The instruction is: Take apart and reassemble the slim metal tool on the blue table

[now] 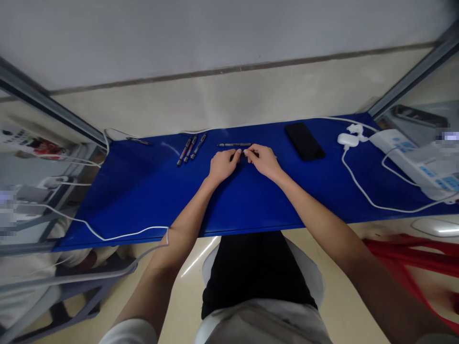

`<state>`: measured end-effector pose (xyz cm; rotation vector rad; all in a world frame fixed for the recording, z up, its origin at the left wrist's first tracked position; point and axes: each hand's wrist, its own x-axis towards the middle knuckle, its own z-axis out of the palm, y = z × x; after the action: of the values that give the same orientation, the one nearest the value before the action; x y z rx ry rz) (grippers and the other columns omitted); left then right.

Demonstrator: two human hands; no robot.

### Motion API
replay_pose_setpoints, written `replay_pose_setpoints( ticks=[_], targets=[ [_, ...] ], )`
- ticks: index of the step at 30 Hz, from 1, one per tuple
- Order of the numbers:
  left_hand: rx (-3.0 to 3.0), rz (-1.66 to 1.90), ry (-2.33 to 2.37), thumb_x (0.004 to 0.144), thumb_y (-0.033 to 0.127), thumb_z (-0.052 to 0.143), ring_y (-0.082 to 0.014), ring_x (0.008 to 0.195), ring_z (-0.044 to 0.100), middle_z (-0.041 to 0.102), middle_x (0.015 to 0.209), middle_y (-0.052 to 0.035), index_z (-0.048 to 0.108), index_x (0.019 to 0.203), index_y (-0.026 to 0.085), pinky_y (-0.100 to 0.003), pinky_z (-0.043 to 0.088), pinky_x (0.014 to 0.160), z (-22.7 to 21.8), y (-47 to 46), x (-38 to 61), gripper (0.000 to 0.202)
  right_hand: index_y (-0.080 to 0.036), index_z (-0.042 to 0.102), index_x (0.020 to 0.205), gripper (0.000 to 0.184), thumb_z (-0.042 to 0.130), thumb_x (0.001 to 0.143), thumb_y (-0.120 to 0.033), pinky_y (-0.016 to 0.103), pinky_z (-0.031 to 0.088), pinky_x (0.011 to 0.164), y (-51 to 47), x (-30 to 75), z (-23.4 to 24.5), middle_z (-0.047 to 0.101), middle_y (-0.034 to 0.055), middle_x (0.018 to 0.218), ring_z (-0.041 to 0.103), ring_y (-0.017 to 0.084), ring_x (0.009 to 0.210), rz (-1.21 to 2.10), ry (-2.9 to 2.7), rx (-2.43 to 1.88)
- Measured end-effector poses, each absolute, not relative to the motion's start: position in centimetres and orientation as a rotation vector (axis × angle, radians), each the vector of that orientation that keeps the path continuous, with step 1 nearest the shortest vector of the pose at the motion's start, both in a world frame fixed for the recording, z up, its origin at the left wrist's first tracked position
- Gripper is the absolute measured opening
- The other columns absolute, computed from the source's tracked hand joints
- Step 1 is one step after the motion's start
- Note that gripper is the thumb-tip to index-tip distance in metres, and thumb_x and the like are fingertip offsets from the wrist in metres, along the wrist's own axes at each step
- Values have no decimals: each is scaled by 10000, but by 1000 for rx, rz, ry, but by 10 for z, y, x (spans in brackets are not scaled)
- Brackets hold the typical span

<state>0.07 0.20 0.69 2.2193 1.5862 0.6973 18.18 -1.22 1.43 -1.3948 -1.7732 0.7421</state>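
My left hand [223,165] and my right hand [264,160] meet at the far middle of a blue table [150,191]. Both have their fingers pinched on a small dark pen-like thing [245,154] held between them, mostly hidden by the fingers. Just beyond the fingertips lies a dark pen [234,145], flat on the table. To the left, three more pens [191,148] lie side by side at a slant.
A black phone [304,141] lies right of my hands. Further right are a white charger [348,139] with a looping white cable [362,191] and a white power strip [412,160]. Another white cable [107,236] runs along the left front edge. A red chair [412,258] stands at right.
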Motion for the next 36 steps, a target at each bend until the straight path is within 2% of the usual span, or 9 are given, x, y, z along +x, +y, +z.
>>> replay_pose_setpoints(
  ticks=[10, 23, 29, 36],
  targets=[
    [2265, 620, 1628, 1065, 514, 354, -220, 693, 643, 700, 713, -67, 669, 745, 209, -300, 337, 609, 8, -1, 2, 543, -201, 603, 735, 320, 554, 1007, -362, 300, 382, 643, -12, 183, 12, 681, 23, 695, 578, 154, 615, 707, -1814, -1405],
    [2338, 511, 1689, 1065, 501, 340, -239, 745, 680, 742, 785, -79, 687, 796, 216, -300, 337, 607, 8, -3, 4, 523, -201, 560, 676, 373, 558, 1006, -375, 291, 334, 625, -12, 179, 12, 581, -15, 592, 506, 135, 554, 671, -1911, -1370],
    [2317, 575, 1690, 1062, 520, 349, -221, 686, 643, 705, 721, -67, 647, 746, 215, -303, 306, 592, 6, -2, 3, 531, -199, 608, 719, 344, 572, 993, -405, 297, 371, 626, -10, 181, 9, 630, 2, 636, 540, 143, 570, 731, -1864, -1342],
    [2236, 717, 1609, 1056, 505, 384, -194, 620, 581, 658, 660, -55, 616, 686, 213, -308, 295, 599, 7, 1, 2, 526, -208, 685, 856, 196, 627, 937, -376, 326, 480, 700, -5, 183, 1, 702, 33, 762, 666, 190, 721, 921, -1724, -1234]
  ],
)
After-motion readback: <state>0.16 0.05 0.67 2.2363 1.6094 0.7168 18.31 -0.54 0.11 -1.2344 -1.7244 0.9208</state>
